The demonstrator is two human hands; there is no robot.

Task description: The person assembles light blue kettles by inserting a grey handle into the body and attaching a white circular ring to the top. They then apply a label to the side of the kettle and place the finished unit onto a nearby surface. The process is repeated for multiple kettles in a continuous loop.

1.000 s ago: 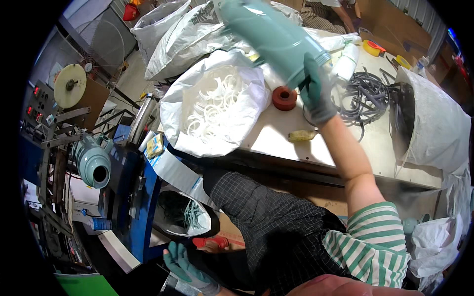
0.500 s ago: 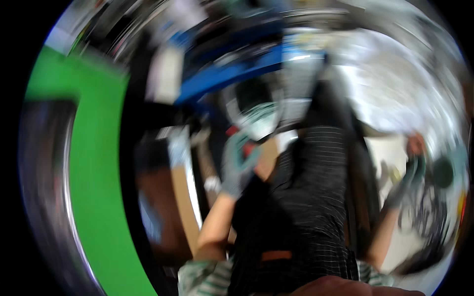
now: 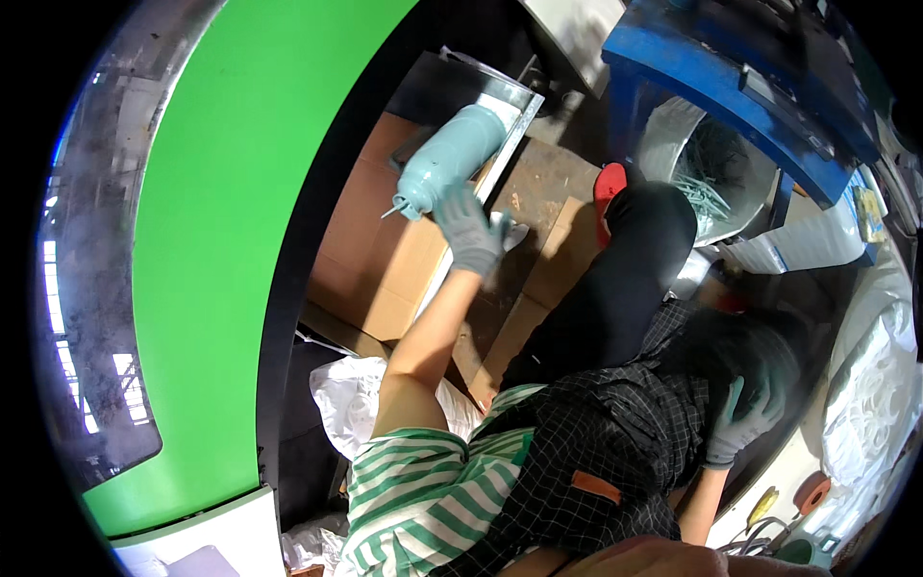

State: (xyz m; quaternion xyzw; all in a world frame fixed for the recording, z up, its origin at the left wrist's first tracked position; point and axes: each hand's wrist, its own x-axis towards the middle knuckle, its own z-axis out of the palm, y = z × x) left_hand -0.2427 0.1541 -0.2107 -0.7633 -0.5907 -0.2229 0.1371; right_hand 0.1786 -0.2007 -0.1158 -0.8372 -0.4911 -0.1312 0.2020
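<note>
A pale teal, bottle-shaped plastic piece (image 3: pixel 454 154) with a thin tail at its narrow end lies in a cardboard-lined metal tray (image 3: pixel 524 120). My left hand (image 3: pixel 469 229), in a grey-and-green work glove, reaches to its narrow end. The fingers are stretched out and slightly blurred; whether they touch the piece, I cannot tell. My right hand (image 3: pixel 755 413), gloved likewise, is by my dark-clad right leg with its fingers spread, and nothing shows in it.
A large green machine panel (image 3: pixel 221 221) rises on the left. At the upper right stands a blue metal frame (image 3: pixel 731 96), beside a white bucket (image 3: pixel 663 135) with teal plastic scraps. A white bag of white rings (image 3: pixel 870 394) and a roll of brown tape (image 3: pixel 812 492) lie at the right.
My view has swung left toward the green machine, bringing the tray and teal piece into sight. My left hand now reaches over the tray; the right hand is nearer my leg.
</note>
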